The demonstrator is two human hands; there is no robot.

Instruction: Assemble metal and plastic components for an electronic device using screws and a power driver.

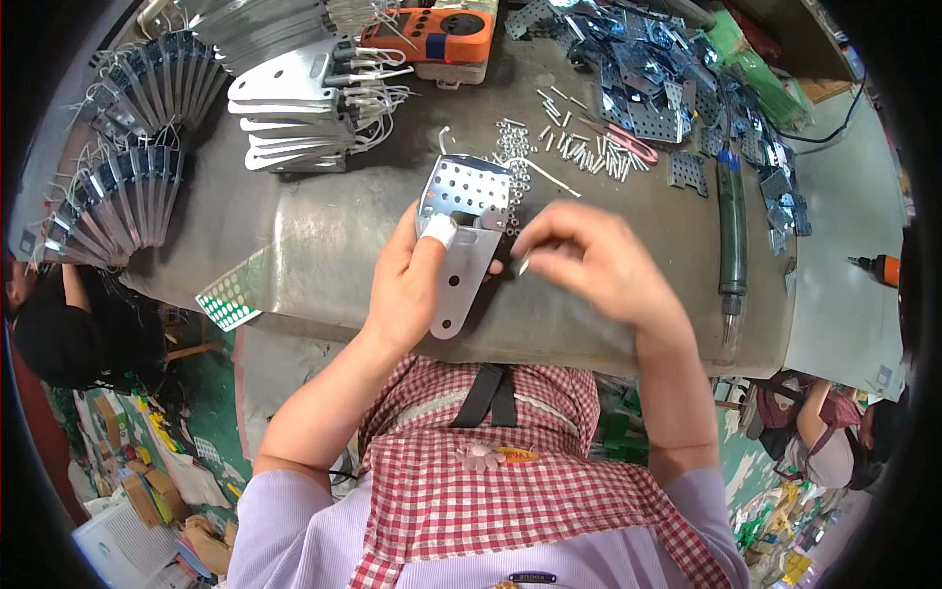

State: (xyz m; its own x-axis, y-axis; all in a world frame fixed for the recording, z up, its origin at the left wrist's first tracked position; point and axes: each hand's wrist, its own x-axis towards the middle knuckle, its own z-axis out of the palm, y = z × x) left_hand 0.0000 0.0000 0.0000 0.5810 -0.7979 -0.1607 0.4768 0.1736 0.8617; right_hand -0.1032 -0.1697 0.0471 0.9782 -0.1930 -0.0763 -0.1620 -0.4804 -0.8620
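Observation:
My left hand point(407, 280) is closed round a silver metal bracket point(459, 285), its thumb wrapped in white. The bracket's long tapered plate has round holes and points toward me. At its far end sits a shiny perforated plate point(468, 187), with thin white wires beside it. To the right of the bracket, my right hand point(589, 260) is slightly blurred, thumb and forefinger pinching a small silvery piece point(523, 265) too small to name. Several small nuts point(513, 147) and short metal pins or screws point(603, 159) lie just beyond the hands.
Stacked wired metal plates point(280, 83) stand far left, with fanned rows of similar parts point(123, 201) beside them. An orange device point(437, 37) sits at the back. Perforated plates point(638, 88) are heaped far right, near pink-handled pliers point(633, 142) and a dark electric screwdriver point(732, 231).

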